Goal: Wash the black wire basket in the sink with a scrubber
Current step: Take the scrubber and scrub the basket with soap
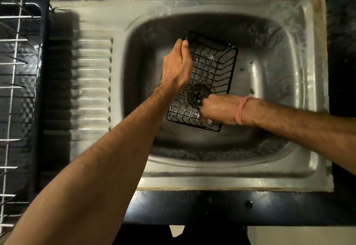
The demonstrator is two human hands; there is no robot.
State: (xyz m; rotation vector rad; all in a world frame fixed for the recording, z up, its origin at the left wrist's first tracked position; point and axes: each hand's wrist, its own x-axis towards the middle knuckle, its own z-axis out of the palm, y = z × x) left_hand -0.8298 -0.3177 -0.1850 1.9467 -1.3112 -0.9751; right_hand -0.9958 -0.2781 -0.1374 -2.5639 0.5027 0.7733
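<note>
Left hand (176, 65) grips basket (213, 61) by its far-left rim in sink (269, 32). Right hand (215, 109), fisted, probably holds scrubber. Basket light, stiff, wet; rim is best hold.

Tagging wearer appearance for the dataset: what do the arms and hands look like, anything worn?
Both forearms are bare, with no sleeves in view. Left hand: no glove, nothing worn. Right hand: no glove, a pink band looped around the wrist.
</note>
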